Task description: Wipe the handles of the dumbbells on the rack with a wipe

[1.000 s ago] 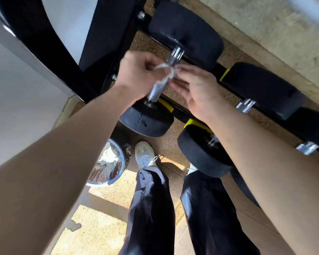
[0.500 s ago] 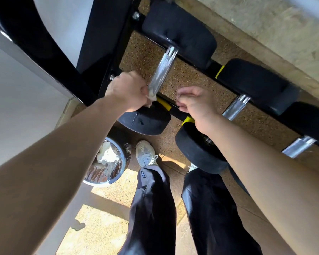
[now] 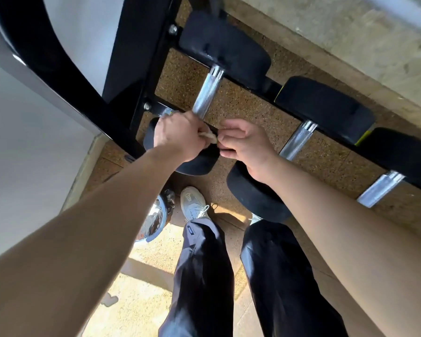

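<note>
View looking down past two bare forearms at a black dumbbell rack (image 3: 141, 69) and the floor under it.

A round bin (image 3: 153, 220) stands on the floor beside the person's pale shoe (image 3: 192, 203), below the rack's left end. It is lined with shiny crinkled plastic. The left forearm hides most of it, and its contents cannot be made out.

The rack carries a row of dumbbells (image 3: 229, 57) with black heads, lying across its two rails and running from the left end off toward the right edge. Three silver handles show between the rails, each with a fine cross-hatched grip pattern and smooth grooved rings at the far end: the first handle (image 3: 207, 93) nearest the left end, the second handle (image 3: 298, 139) beside it, and the third handle (image 3: 380, 192) farther right.

The wipe (image 3: 209, 136) is a small, crumpled, off-white wad. It sits over the front rail, at the near end of the first handle, between the two hands.

The left hand (image 3: 178, 135) is curled into a fist, knuckles up, gripping the wipe, which sticks out on the thumb side. The fist touches the near end of the first handle. The right hand (image 3: 246, 144) is just beside it, fingers bent inward, with the fingertips (image 3: 225, 138) pinching the wipe's free end. Both wrists are straight and the forearms angle in toward each other.

Dark trousers (image 3: 204, 276) and a speckled tan floor (image 3: 253, 108) fill the rest.
</note>
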Available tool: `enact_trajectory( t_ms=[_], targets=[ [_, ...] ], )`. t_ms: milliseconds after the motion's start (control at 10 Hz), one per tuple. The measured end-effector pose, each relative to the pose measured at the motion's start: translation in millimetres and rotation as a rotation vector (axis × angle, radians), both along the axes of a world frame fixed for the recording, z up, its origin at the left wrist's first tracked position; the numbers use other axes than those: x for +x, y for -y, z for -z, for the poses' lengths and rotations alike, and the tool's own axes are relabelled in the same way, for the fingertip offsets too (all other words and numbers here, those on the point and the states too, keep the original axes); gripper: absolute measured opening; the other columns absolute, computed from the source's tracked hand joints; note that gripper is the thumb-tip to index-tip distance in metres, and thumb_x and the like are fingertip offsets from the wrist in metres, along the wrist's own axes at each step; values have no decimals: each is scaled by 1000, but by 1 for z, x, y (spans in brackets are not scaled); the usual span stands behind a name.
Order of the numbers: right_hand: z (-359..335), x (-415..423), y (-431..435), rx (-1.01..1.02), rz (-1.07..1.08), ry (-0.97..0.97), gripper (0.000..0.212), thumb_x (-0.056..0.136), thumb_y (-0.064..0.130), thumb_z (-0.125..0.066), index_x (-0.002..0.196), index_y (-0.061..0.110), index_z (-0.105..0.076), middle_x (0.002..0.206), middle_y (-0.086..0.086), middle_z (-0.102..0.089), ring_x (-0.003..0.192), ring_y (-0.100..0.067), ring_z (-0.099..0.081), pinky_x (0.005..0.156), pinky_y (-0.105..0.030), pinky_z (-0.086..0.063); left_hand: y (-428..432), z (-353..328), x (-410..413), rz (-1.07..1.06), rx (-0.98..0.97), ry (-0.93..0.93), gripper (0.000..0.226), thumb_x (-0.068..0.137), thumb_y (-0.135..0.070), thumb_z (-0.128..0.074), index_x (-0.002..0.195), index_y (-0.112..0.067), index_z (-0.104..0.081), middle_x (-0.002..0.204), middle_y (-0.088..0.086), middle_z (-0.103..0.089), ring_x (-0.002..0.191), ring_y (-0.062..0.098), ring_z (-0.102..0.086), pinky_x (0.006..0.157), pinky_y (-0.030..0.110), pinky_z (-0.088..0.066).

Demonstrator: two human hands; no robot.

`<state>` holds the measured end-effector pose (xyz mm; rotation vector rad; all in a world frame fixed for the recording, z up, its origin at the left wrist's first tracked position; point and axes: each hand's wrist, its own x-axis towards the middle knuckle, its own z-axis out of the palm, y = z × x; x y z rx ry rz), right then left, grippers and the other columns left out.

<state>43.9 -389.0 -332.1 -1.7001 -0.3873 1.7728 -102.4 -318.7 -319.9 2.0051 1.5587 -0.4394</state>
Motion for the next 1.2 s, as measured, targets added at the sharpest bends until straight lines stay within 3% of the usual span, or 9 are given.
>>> enact_trajectory(
  t_ms=[100,200,300,400,600,900,1000,1100,1200],
  targets=[
    [-11,3,12,18,-65,-17,30,91,-1,-67,112,20,-66,110,-5,-73,108,-26,-69,92,-41,-58,17,0,-7,-95,76,329,18,85,-40,-74,96,-26,-77,87,-2,-70,88,23,-63,77,37,-51],
    [-27,11,28,42,-99,-26,24,91,0,-67,109,17,-68,109,-10,-73,103,-27,-70,91,-44,-58,51,-10,-8,-171,141,496,18,84,-30,-77,94,-16,-76,94,-2,-69,91,17,-63,77,40,-54],
    [-43,14,43,53,-119,-84,19,92,4,-67,109,11,-69,105,-12,-72,95,-24,-70,89,-46,-59,91,-30,-9,-326,183,615,19,85,-19,-79,101,-9,-75,105,2,-69,94,14,-68,79,34,-59],
    [-56,11,59,44,-206,-55,15,91,6,-68,106,8,-69,108,-16,-72,95,-26,-71,83,-39,-60,125,-51,-13,-479,123,654,16,87,-20,-79,100,-13,-75,89,-6,-73,79,5,-70,71,29,-60],
    [-76,-21,83,39,-437,45,8,89,9,-73,95,12,-69,86,-5,-76,69,-13,-69,64,-28,-57,189,-92,-35,-940,-40,804,13,92,-17,-74,104,-17,-71,88,1,-75,82,21,-72,72,36,-59],
    [-98,-90,89,227,-900,238,23,89,19,-73,111,21,-68,102,10,-70,97,-5,-65,75,-16,-50,255,-110,-124,-1517,173,396,12,90,-26,-70,80,-33,-72,86,-10,-75,84,14,-73,83,44,-61],
    [-101,-95,85,292,-1001,300,26,90,17,-72,115,17,-68,105,5,-69,99,-10,-64,82,-22,-52,255,-114,-144,-1456,235,276,13,91,-24,-64,90,-21,-76,87,-7,-72,89,19,-70,80,35,-59],
    [-99,-94,83,303,-1056,320,24,90,15,-71,113,16,-69,101,5,-69,98,-12,-64,89,-30,-55,247,-112,-154,-1584,250,352,41,97,-22,-61,137,-11,-59,116,-8,-62,105,12,-62,77,15,-51],
    [-97,-91,86,304,-1072,339,22,90,16,-70,112,18,-69,99,6,-69,97,-11,-65,87,-29,-55,245,-102,-153,-1756,107,549,56,95,-20,-63,148,-11,-46,122,1,-64,101,20,-66,75,19,-55]
  ],
)
